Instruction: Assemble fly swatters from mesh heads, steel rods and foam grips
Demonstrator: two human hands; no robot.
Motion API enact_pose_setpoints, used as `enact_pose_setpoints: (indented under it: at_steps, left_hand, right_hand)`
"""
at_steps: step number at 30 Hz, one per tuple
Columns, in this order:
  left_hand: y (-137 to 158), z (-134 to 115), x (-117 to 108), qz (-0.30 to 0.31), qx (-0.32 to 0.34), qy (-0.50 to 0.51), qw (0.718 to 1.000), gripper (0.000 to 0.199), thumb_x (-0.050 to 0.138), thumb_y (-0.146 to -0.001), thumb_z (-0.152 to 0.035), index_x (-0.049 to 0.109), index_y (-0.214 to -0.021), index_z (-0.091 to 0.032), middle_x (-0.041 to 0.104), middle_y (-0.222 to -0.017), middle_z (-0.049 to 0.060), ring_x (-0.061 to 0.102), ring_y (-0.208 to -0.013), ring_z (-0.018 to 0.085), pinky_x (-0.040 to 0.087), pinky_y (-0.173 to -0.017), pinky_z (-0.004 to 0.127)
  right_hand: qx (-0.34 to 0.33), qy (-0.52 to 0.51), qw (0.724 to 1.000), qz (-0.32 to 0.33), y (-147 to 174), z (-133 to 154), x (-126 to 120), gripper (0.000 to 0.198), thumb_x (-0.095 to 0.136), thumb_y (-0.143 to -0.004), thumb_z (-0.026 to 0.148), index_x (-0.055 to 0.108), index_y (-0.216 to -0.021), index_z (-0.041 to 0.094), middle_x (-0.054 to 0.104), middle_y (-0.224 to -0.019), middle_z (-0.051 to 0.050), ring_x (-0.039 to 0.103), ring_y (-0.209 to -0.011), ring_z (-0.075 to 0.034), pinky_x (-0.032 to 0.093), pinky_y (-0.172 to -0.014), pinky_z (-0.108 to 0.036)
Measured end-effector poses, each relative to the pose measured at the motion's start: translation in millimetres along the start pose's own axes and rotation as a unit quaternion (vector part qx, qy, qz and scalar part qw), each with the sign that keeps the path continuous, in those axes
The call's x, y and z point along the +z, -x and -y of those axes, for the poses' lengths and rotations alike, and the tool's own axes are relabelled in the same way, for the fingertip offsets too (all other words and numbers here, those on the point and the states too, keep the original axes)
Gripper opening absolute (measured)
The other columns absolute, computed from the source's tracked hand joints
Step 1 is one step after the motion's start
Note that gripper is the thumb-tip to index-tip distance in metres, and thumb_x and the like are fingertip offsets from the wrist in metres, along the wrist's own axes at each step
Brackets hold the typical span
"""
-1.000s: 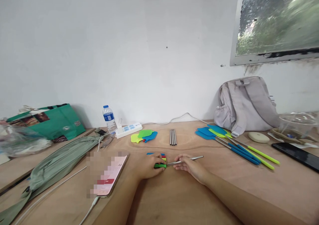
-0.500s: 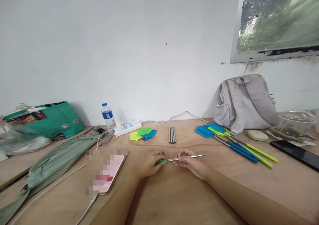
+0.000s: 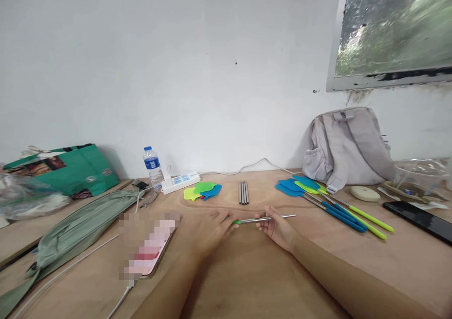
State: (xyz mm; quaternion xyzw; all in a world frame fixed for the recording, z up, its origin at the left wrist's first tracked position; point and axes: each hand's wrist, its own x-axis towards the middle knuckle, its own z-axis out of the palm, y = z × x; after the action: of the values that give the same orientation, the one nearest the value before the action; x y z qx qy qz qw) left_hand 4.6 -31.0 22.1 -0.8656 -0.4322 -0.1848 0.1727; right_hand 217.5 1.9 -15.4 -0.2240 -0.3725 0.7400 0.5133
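A slim metal rod [image 3: 254, 220] with a short green plastic end [image 3: 237, 222] lies level between my hands, low over the table. My left hand [image 3: 215, 229] is closed around the green end, its fingers hiding most of it. Around the rod's middle, my right hand [image 3: 275, 227] has its thumb and fingers wrapped, and the thin tip sticks out to the right. Just beyond are several loose metal tubes [image 3: 243, 193] side by side. Flat green, yellow and blue plastic paddles [image 3: 205, 188] lie overlapped to their left, with small red bits showing.
At right lie several fly swatters [image 3: 332, 206] with blue or yellow-green heads and grips. Behind them stands a grey backpack [image 3: 349, 145]; a black phone [image 3: 420, 220] is farther right. On the left are a pink-screened phone [image 3: 151, 253], a power strip [image 3: 181, 181] and a water bottle [image 3: 153, 166].
Both hands have shifted slightly right with the rod. My right hand has slid a little away from my left, and more of the rod shows between them.
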Motion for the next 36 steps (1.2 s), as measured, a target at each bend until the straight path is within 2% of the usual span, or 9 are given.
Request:
enact_pose_setpoints:
  at_steps: [3,6,10,14,20,25,28,32,36]
  left_hand:
    - [-0.7,1.0,4.5,-0.030,0.014,0.037,0.999,0.030,0.034,-0.089,-0.035,0.060,-0.103,-0.027,0.057,-0.083,0.001,0.053,-0.069,0.012,0.041,-0.063,0.023]
    - [-0.3,2.3,13.8,-0.063,0.008,0.103,0.993,0.031,0.034,-0.089,-0.035,0.061,-0.101,-0.026,0.055,-0.081,0.002,0.053,-0.068,0.011,0.043,-0.061,0.022]
    - [-1.8,-8.6,19.0,-0.079,-0.007,0.173,0.982,0.026,0.042,-0.085,-0.037,0.063,-0.093,-0.023,0.053,-0.082,0.002,0.054,-0.071,0.011,0.045,-0.064,0.022]
    - [-5.4,-26.4,15.9,-0.095,0.000,0.226,0.969,0.022,0.047,-0.084,-0.035,0.064,-0.085,-0.021,0.052,-0.075,0.002,0.053,-0.070,0.011,0.044,-0.061,0.021]
    - [-6.0,-34.3,17.8,-0.111,-0.005,0.264,0.958,0.020,0.049,-0.082,-0.032,0.065,-0.079,-0.021,0.051,-0.070,0.002,0.052,-0.066,0.011,0.043,-0.058,0.022]
    - [-10.7,-41.9,19.7,-0.102,-0.081,0.283,0.950,0.008,0.054,-0.077,-0.027,0.056,-0.081,-0.020,0.052,-0.076,0.002,0.050,-0.070,0.013,0.044,-0.063,0.025]
    - [-11.3,-44.0,21.8,-0.104,-0.125,0.311,0.936,0.019,0.054,-0.074,-0.021,0.045,-0.091,-0.019,0.051,-0.083,0.003,0.050,-0.072,0.014,0.043,-0.061,0.026]
    - [-7.7,-27.3,21.6,-0.127,-0.117,0.361,0.917,0.024,0.045,-0.079,-0.023,0.037,-0.101,-0.020,0.050,-0.084,0.003,0.051,-0.072,0.012,0.045,-0.067,0.026]
    - [1.0,18.8,24.0,-0.249,-0.203,0.278,0.905,0.014,0.035,-0.084,-0.025,0.041,-0.096,-0.020,0.050,-0.089,0.005,0.051,-0.087,0.016,0.042,-0.081,0.033]
  right_hand:
    - [-0.012,-0.043,0.999,0.014,0.3,2.0,-1.0,0.037,0.050,-0.069,0.052,0.045,-0.053,0.019,0.064,-0.067,-0.004,0.058,-0.055,-0.016,0.041,-0.055,-0.029]
    - [-0.021,-0.044,0.999,0.000,-1.1,-1.4,1.0,0.028,0.047,-0.068,0.042,0.046,-0.052,0.019,0.062,-0.064,-0.004,0.056,-0.052,-0.016,0.040,-0.052,-0.028]
    - [-0.014,-0.027,0.999,-0.010,-2.2,-13.4,10.3,0.007,0.046,-0.061,0.027,0.048,-0.061,0.020,0.053,-0.055,0.002,0.047,-0.043,-0.011,0.034,-0.042,-0.023]
    - [-0.024,-0.019,1.000,-0.001,1.6,-22.5,20.3,0.007,0.042,-0.057,0.025,0.045,-0.061,0.020,0.045,-0.051,0.004,0.033,-0.037,-0.008,0.021,-0.035,-0.019]
    - [0.010,-0.001,1.000,0.007,7.0,-24.9,25.2,0.013,0.039,-0.056,0.031,0.045,-0.054,0.019,0.042,-0.044,0.003,0.032,-0.035,-0.007,0.018,-0.035,-0.019]
    - [0.021,-0.027,0.999,-0.015,0.5,-24.0,22.6,0.018,0.039,-0.058,0.034,0.046,-0.054,0.019,0.037,-0.038,0.004,0.030,-0.034,-0.007,0.017,-0.036,-0.020]
    - [0.034,-0.059,0.997,-0.030,-4.3,-21.0,18.1,0.016,0.041,-0.063,0.033,0.046,-0.055,0.019,0.032,-0.036,0.006,0.027,-0.034,-0.007,0.019,-0.037,-0.020]
    - [0.043,-0.092,0.994,-0.047,-8.5,-15.7,8.1,0.013,0.042,-0.063,0.028,0.047,-0.055,0.019,0.033,-0.039,0.005,0.027,-0.034,-0.007,0.021,-0.038,-0.021]
    - [0.001,-0.110,0.992,-0.060,-12.2,-11.3,-4.3,0.013,0.040,-0.063,0.028,0.047,-0.054,0.021,0.036,-0.043,0.003,0.031,-0.037,-0.010,0.028,-0.040,-0.025]
